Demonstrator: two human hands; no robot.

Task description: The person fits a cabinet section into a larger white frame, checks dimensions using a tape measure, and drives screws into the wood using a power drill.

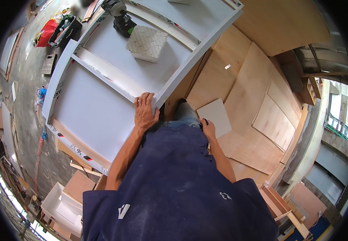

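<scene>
A large white panel frame (pixel 179 82) with crosswise slats lies in front of me, to the left. My left hand (pixel 144 112) grips its near edge where a slat meets the rail, fingers curled over the top. Down by my hip, my right hand (pixel 208 128) is closed around a small black object (pixel 206 122), whose kind I cannot make out. Beside that hand lies a pale square board (pixel 215 117). On the white panel sit a patterned block (pixel 147 43) and a black power tool (pixel 121 22).
Large plywood sheets (pixel 258 84) spread out to the right. On the concrete floor (pixel 23 68) at left are a black tool bag (pixel 66 33), a red bag (pixel 45 34) and a blue rope (pixel 42 94). A white open box (pixel 57 203) stands at lower left, a wooden tray (pixel 275 201) at lower right.
</scene>
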